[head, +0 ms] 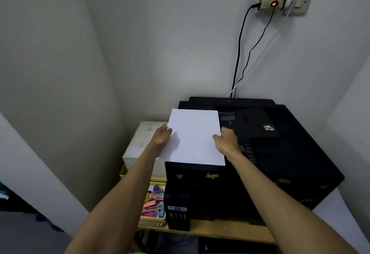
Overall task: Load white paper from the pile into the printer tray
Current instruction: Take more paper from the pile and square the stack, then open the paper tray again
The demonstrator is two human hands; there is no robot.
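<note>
I hold a thin stack of white paper over the top of the black printer, one hand on each long side. My left hand pinches the left edge about midway along, thumb on the upper face and the other fingers out of sight beneath. My right hand grips the right edge opposite it in the same way, thumb tip on top. The stack lies nearly flat, its near edge above the printer's front lip and its far edge reaching toward the rear tray against the wall. Whether it rests on the lid or hangs just clear of it I cannot tell.

The paper looks light and limp rather than stiff. It holds flat here because I support it on both sides; taken by one corner it would probably droop and fan apart. The sheets are smooth and likely to slide over one another, so I judge a firm pinch at the middle of each long edge the safest hold, with the edges kept square. Too hard a squeeze would buckle or crease it.

The rear tray sits behind the lid and close to the wall, so the leading edge will want to go in straight and level, not at a skew. Beside the printer, on the wooden worktop, stands a small box of coloured pens.
</note>
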